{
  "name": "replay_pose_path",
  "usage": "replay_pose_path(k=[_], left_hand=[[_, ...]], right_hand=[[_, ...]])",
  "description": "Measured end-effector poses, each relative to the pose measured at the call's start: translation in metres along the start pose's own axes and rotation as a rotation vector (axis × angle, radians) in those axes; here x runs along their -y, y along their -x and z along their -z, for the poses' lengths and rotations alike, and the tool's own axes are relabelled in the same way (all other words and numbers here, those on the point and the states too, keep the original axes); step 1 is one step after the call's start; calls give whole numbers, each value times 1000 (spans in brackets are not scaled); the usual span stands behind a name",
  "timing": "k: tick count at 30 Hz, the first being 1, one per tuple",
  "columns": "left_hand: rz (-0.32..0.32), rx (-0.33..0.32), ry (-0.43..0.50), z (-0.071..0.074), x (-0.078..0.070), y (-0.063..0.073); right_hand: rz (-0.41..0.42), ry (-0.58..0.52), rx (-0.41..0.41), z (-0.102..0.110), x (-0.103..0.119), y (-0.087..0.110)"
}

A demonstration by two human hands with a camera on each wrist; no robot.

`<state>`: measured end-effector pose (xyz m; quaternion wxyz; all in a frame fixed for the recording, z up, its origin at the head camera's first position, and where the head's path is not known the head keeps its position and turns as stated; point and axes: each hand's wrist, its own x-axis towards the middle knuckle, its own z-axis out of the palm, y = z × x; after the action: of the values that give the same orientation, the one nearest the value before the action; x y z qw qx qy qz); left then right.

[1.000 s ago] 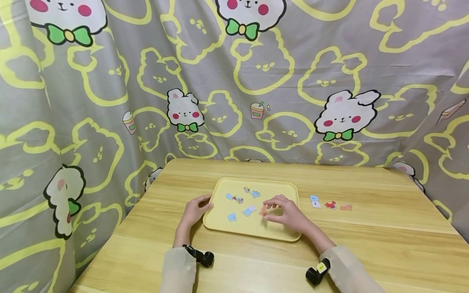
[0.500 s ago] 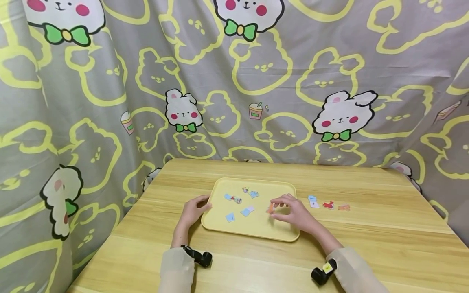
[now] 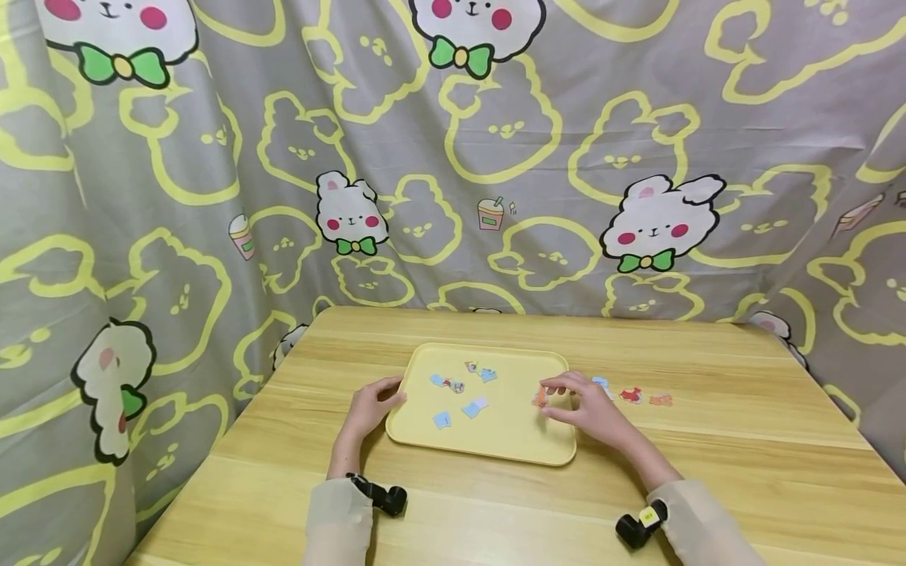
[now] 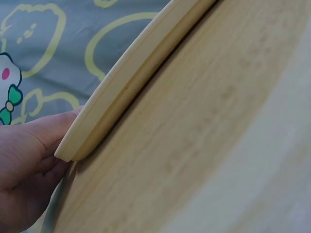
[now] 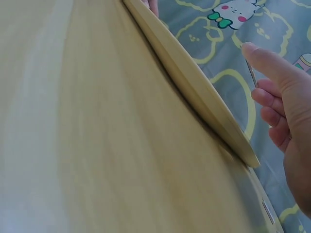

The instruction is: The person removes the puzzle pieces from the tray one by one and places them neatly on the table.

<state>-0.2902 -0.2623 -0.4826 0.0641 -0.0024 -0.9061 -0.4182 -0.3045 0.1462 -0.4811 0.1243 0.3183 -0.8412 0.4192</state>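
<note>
My right hand [image 3: 591, 405] pinches a small orange puzzle piece [image 3: 541, 395] between thumb and fingers, over the right end of the yellow tray [image 3: 495, 436]. In the right wrist view that piece [image 5: 250, 73] shows edge-on as a thin line above the rim. My left hand [image 3: 373, 405] holds the tray's left edge; the left wrist view has the thumb and fingers [image 4: 48, 128] at the rim. Lying on the tray are several pieces: a plain blue one [image 3: 442, 420], a blue-and-lilac one [image 3: 475, 407], a blue-and-red pair [image 3: 447, 384] and another pair [image 3: 487, 374] behind.
On the wooden table [image 3: 453, 511], right of the tray, lie a red piece [image 3: 631, 395], an orange piece [image 3: 661, 400] and a blue piece [image 3: 601, 384] partly behind my right hand. A patterned grey curtain [image 3: 425, 299] hangs behind the table and at both sides.
My right hand has moved right across the tray with the orange puzzle piece, from near its middle to its right end. The left hand stays at the tray's edge.
</note>
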Motion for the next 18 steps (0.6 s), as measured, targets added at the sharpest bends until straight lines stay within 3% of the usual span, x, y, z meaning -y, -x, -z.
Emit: replay_pose_path(k=[18], left_hand=[[-9, 2, -33, 0, -3, 0]], right_hand=[[-82, 68, -56, 34, -22, 20]])
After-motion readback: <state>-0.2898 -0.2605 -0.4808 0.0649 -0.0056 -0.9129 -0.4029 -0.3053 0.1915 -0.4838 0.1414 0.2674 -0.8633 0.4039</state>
